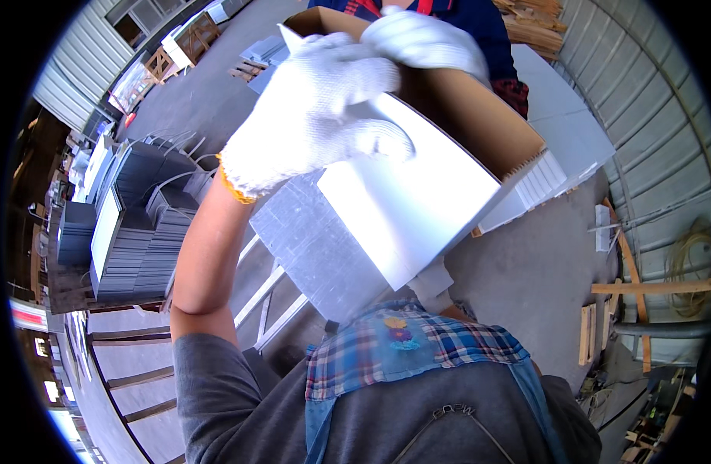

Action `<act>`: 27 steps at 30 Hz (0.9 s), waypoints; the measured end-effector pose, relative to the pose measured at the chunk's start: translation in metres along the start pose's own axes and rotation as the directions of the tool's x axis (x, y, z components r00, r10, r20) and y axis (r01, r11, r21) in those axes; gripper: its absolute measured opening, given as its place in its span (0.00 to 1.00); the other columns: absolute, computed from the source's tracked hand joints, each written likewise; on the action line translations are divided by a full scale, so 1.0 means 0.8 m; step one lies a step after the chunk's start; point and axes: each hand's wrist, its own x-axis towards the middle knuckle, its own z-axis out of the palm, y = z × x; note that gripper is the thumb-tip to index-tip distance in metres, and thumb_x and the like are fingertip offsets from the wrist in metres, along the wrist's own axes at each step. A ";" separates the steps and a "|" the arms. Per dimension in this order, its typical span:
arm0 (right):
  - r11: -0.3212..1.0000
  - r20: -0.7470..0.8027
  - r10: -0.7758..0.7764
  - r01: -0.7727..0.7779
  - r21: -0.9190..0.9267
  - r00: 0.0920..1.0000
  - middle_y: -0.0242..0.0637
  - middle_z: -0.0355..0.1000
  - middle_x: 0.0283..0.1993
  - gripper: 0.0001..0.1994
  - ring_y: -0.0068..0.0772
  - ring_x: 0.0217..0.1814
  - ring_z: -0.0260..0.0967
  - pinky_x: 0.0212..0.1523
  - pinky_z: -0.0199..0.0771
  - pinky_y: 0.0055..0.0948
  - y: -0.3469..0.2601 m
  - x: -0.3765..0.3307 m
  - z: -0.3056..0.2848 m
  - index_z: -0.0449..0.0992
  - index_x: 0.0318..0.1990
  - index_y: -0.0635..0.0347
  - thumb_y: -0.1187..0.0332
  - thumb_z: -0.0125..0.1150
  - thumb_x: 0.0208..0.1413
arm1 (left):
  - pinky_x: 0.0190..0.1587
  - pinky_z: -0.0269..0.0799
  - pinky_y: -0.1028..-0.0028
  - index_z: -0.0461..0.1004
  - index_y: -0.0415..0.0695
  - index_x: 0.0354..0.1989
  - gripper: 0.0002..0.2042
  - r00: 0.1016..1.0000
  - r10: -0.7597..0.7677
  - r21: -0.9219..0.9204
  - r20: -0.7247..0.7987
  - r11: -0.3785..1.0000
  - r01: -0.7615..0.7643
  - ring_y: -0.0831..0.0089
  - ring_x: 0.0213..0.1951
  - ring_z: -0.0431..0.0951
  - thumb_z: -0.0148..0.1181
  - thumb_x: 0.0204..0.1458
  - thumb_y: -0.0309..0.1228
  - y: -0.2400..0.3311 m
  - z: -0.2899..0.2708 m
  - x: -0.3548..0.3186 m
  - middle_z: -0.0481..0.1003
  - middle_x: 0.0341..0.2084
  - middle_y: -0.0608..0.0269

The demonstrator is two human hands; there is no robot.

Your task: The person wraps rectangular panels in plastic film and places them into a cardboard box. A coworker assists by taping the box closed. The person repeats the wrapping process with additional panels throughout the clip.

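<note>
Curling at the box [417,201], the left hand [317,112] could slip on the smooth near side; I cannot tell either grip, the right hand [433,280] mostly hidden.

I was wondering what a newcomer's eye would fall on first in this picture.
Probably the box, bright white outside and brown inside, at the upper centre. Beside it, the person's left hand stands out in its white, orange-cuffed glove, with a co-worker's gloved hand at the top. Next come the stacked grey sheets on the left.
</note>
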 end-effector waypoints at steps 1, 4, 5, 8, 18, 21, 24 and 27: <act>1.000 -0.006 -0.003 0.003 0.008 1.000 0.43 0.72 0.56 0.22 0.45 0.59 0.68 0.57 0.71 0.41 0.001 0.000 0.009 0.71 0.56 0.59 0.54 0.58 0.62 | 0.47 0.73 0.59 0.79 0.42 0.37 0.30 1.000 0.007 -0.013 0.000 1.000 -0.007 0.52 0.42 0.76 0.77 0.31 0.53 -0.001 -0.005 -0.009 0.75 0.35 0.53; 1.000 -0.035 -0.002 0.002 0.011 0.999 0.44 0.71 0.57 0.22 0.45 0.60 0.68 0.58 0.70 0.41 0.008 -0.004 0.031 0.71 0.57 0.60 0.54 0.57 0.63 | 0.44 0.74 0.59 0.79 0.41 0.37 0.29 0.999 -0.030 0.037 -0.012 0.999 0.030 0.52 0.39 0.76 0.78 0.32 0.51 0.002 -0.008 -0.016 0.76 0.34 0.54; 1.000 -0.037 0.001 -0.001 0.015 0.999 0.44 0.71 0.57 0.22 0.45 0.60 0.68 0.58 0.70 0.41 0.011 -0.008 0.038 0.70 0.58 0.60 0.54 0.57 0.63 | 0.44 0.74 0.59 0.79 0.41 0.38 0.29 0.996 -0.085 0.045 0.013 0.995 0.085 0.52 0.40 0.76 0.78 0.33 0.51 0.002 -0.002 -0.016 0.76 0.35 0.53; 0.999 -0.035 0.026 -0.025 0.023 0.999 0.44 0.70 0.58 0.23 0.45 0.60 0.67 0.58 0.70 0.41 0.016 -0.010 0.040 0.70 0.59 0.60 0.54 0.56 0.64 | 0.47 0.75 0.58 0.79 0.41 0.41 0.29 0.995 -0.095 0.054 -0.032 0.994 0.097 0.50 0.44 0.77 0.77 0.37 0.50 -0.014 0.031 -0.018 0.77 0.38 0.52; 0.973 0.173 0.091 -0.125 0.196 0.981 0.45 0.70 0.60 0.25 0.43 0.61 0.68 0.58 0.72 0.37 -0.003 0.007 -0.019 0.67 0.63 0.62 0.54 0.56 0.66 | 0.53 0.75 0.56 0.81 0.42 0.38 0.26 0.992 -0.120 -0.030 0.027 0.992 0.121 0.50 0.44 0.78 0.75 0.40 0.52 -0.006 0.004 -0.043 0.78 0.38 0.52; 0.874 0.330 0.182 -0.307 0.378 0.926 0.45 0.70 0.61 0.26 0.42 0.61 0.69 0.58 0.72 0.36 -0.012 0.005 -0.048 0.67 0.64 0.62 0.54 0.55 0.66 | 0.56 0.74 0.55 0.81 0.42 0.39 0.26 0.998 -0.068 -0.031 0.008 0.997 0.068 0.48 0.45 0.78 0.75 0.40 0.52 -0.006 0.005 -0.040 0.79 0.39 0.51; 0.646 0.460 0.273 -0.515 0.563 0.845 0.45 0.69 0.62 0.26 0.41 0.61 0.69 0.57 0.73 0.34 -0.021 0.002 -0.057 0.66 0.65 0.63 0.54 0.55 0.67 | 0.57 0.73 0.53 0.81 0.42 0.38 0.26 0.996 -0.080 0.054 0.029 0.995 0.078 0.47 0.45 0.78 0.76 0.40 0.52 -0.001 -0.007 -0.053 0.79 0.39 0.50; 0.296 0.467 0.424 -0.607 0.738 0.776 0.45 0.71 0.60 0.26 0.40 0.59 0.71 0.56 0.74 0.33 -0.027 0.001 -0.050 0.66 0.65 0.64 0.56 0.55 0.67 | 0.56 0.73 0.53 0.81 0.42 0.38 0.27 0.995 -0.101 0.001 0.018 0.995 0.102 0.47 0.44 0.78 0.76 0.39 0.53 -0.001 -0.007 -0.061 0.79 0.38 0.52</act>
